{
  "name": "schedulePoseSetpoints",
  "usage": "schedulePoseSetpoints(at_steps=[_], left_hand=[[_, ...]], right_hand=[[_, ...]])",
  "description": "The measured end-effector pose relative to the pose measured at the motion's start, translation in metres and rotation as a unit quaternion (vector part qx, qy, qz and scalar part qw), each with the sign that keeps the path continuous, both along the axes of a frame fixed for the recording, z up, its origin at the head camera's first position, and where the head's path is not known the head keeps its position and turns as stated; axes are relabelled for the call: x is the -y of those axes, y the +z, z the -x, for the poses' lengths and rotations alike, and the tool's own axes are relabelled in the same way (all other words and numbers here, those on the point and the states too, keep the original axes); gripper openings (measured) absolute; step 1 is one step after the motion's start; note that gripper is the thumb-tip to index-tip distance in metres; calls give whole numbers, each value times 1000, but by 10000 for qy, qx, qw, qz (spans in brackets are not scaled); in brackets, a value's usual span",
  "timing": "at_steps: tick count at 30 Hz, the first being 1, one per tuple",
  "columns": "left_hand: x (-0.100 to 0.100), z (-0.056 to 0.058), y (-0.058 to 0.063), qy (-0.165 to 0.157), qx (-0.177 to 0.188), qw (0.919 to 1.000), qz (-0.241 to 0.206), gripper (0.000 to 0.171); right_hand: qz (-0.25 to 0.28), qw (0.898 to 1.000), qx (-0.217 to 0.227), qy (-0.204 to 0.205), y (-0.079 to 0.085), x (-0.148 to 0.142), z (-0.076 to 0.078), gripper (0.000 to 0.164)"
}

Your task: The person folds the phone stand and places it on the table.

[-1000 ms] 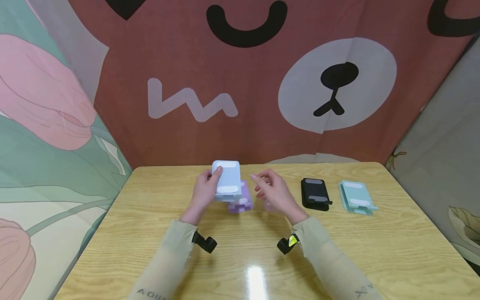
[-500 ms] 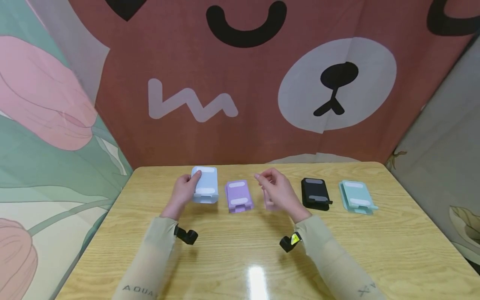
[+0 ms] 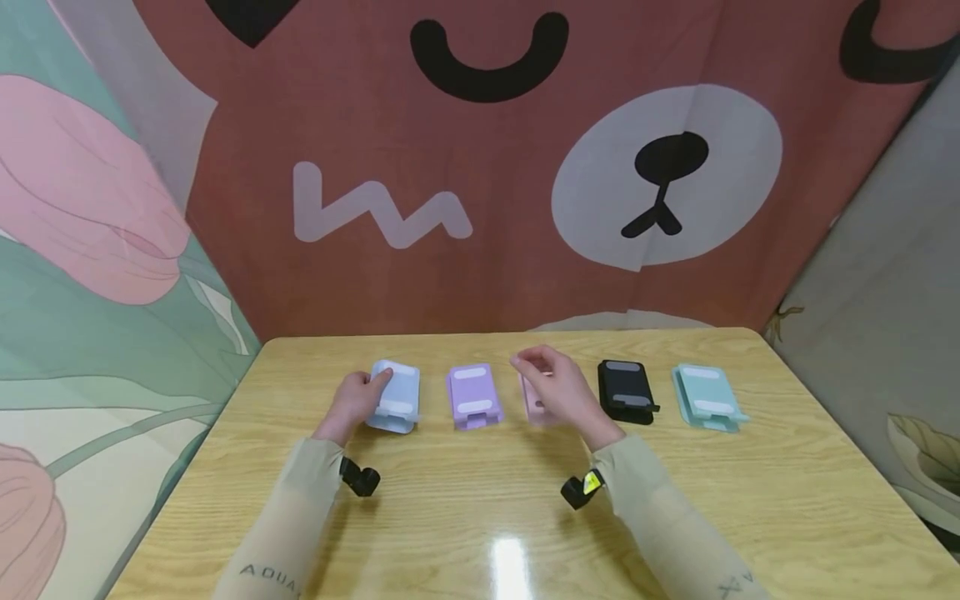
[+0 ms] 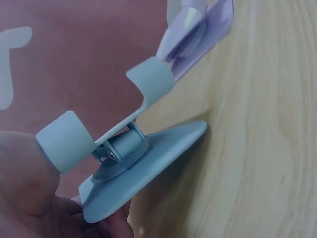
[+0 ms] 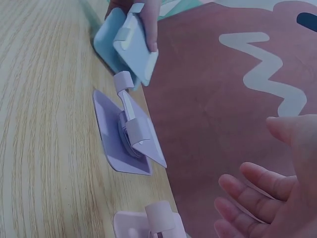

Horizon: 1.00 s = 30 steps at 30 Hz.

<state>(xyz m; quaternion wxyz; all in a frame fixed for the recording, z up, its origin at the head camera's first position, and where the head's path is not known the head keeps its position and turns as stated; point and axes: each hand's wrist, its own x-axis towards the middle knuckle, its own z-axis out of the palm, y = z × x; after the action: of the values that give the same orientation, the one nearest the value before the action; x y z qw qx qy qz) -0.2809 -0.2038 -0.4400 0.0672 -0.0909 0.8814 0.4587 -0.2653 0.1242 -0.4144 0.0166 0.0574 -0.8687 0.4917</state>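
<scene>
My left hand (image 3: pixel 358 402) grips a light blue folding phone stand (image 3: pixel 397 396) by its left side, thumb on top. In the left wrist view the blue stand (image 4: pixel 143 158) is tilted, with one edge of its base at the wood. A purple phone stand (image 3: pixel 474 396) sits just to the right of it. Over a pink phone stand (image 3: pixel 534 408), partly hidden, hangs my right hand (image 3: pixel 558 387). The right wrist view shows that hand's fingers (image 5: pixel 255 198) loosely curled with nothing in them.
Right of the pink stand lie a black phone stand (image 3: pixel 626 390) and a mint green one (image 3: pixel 708 396), all roughly in one row on the wooden table (image 3: pixel 450 517). A printed cloth (image 3: pixel 375 283) hangs behind the table's back edge.
My left hand has carried the blue stand leftward and down, from over the purple stand to the table at its left. The right hand has barely shifted.
</scene>
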Motion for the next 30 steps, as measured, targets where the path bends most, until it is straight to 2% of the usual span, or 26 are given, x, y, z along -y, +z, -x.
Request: schedulePoseSetpoints(at_steps=[8,12,16,21,30], left_hand=[[11,2,-5,-86,202,9993,293,55],[15,4,-5,-125,132,9973,711,53],[17,4,-3,-51,181,9940,1081,58],[17,2,-1,-43,217,9899,1400,60],[9,-1,4,-15,127,9858,1674,46]], right_hand=[[107,9999,104,-41,0,0,-2,46],[143,9996,203,-124,0,-1,-2,46],[167,9996,185,-137,-1,-2,-1,46],[18,9998,84,-159,-4,-3,0,48],[7,9998,-65,-205,-7,-5,0,46]])
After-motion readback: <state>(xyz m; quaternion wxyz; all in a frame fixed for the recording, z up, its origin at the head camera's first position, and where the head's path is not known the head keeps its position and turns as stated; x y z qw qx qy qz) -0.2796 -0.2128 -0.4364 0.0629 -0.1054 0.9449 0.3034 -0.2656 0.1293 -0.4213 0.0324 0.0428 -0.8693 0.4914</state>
